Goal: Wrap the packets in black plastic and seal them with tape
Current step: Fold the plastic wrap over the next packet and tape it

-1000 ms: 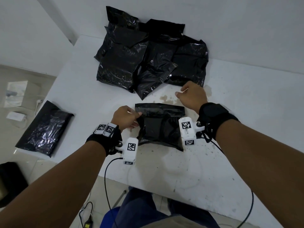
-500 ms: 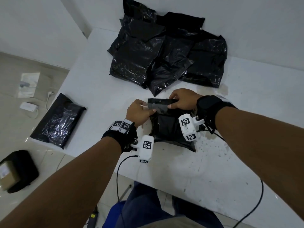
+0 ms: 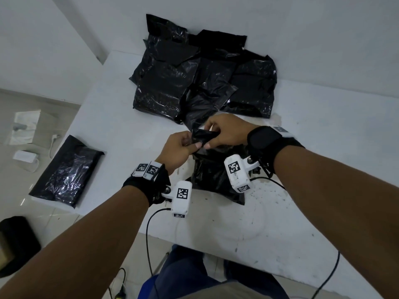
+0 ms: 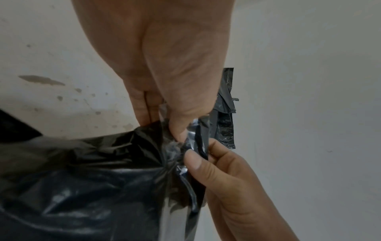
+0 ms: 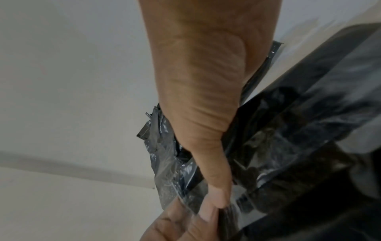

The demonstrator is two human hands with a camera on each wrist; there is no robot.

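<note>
Both hands pinch the gathered flap of the black plastic bag [image 3: 212,173]: left hand [image 3: 180,147] holds it between thumb and fingers at 9 o'clock of the flap, right hand [image 3: 226,132] pinches it from 3 o'clock, the fingertips of the two nearly touching. Forearms converge from 7 and 4 o'clock. That bag lies at the middle of the white table [image 3: 302,169], bulging; its contents are hidden. A pile of black packets [image 3: 194,78] sits at 12 o'clock against the wall, just beyond the hands. One wrapped packet [image 3: 67,171] lies at 9 o'clock on the table's left edge. Bare tabletop extends toward 3 o'clock.
</note>
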